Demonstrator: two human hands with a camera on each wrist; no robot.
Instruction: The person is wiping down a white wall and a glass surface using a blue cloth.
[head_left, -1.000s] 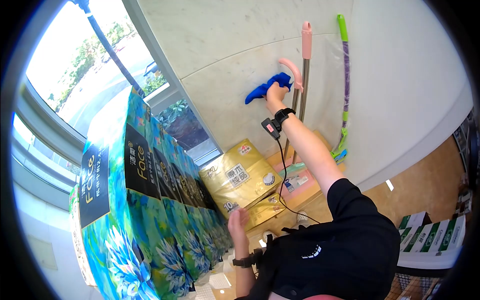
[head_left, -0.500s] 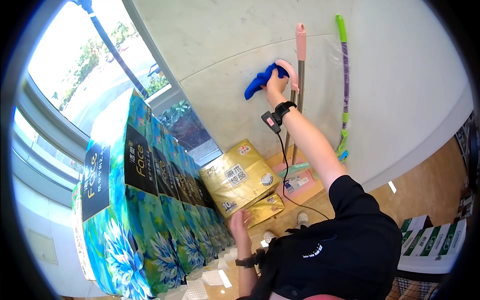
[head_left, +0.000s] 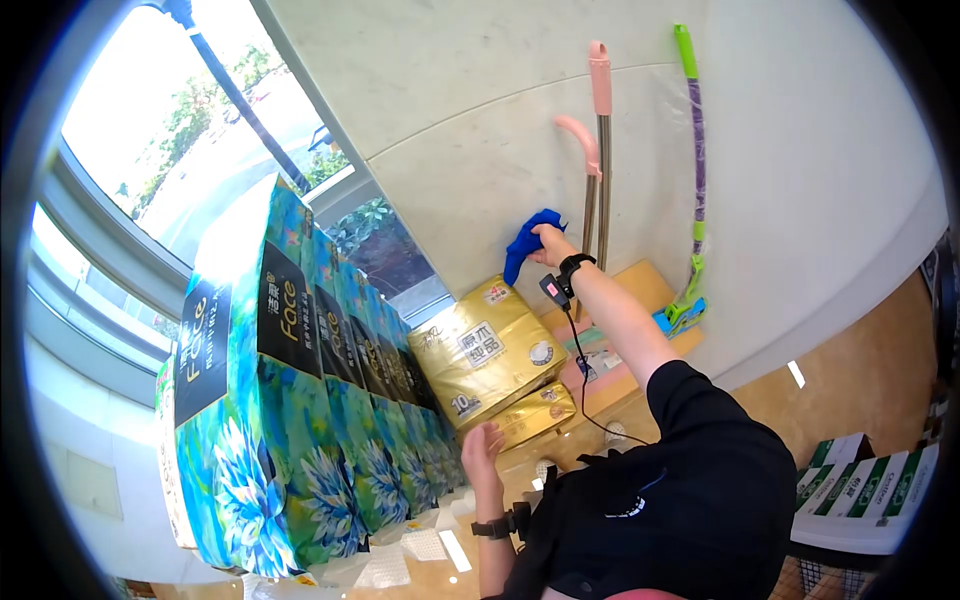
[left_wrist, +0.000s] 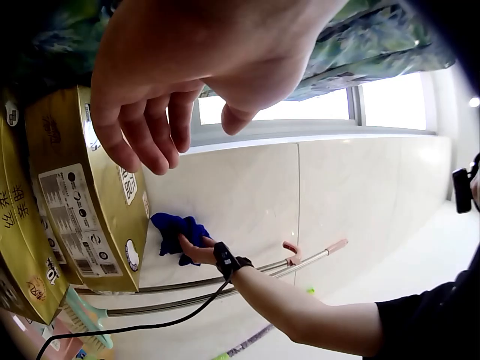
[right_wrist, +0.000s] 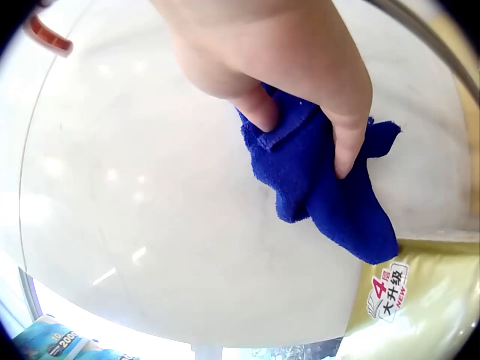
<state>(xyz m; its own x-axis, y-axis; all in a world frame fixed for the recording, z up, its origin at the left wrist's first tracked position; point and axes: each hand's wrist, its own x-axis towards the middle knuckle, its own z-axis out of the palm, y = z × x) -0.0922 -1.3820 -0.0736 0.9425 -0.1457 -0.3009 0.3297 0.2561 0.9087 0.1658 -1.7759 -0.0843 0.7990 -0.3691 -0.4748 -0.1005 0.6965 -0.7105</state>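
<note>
In the head view the right hand (head_left: pixel 549 246) holds a blue cloth (head_left: pixel 524 243) against the pale wall, just above the gold tissue pack (head_left: pixel 480 345). The right wrist view shows the thumb and fingers of that hand (right_wrist: pixel 292 82) on the bunched cloth (right_wrist: pixel 307 165), whose lower tip meets the edge of the gold pack (right_wrist: pixel 412 300). The left hand (head_left: pixel 483 452) hangs beside the lower front of the gold packs, holding nothing. Its fingers are loosely bent in the left wrist view, where the hand (left_wrist: pixel 202 67) covers part of the upper pack (left_wrist: pixel 90 195).
Blue-green tissue packs (head_left: pixel 300 420) are stacked at the left by the window. Pink-handled poles (head_left: pixel 600 85) and a green-and-purple pole (head_left: pixel 697 150) lean on the wall (head_left: pixel 450 60). Boxes (head_left: pixel 865 485) stand at the lower right. A cable (head_left: pixel 580 375) hangs from the right wrist.
The right hand and the blue cloth have moved down the wall, away from the curved pink handle to just above the gold pack. The left hand stays nearly in place.
</note>
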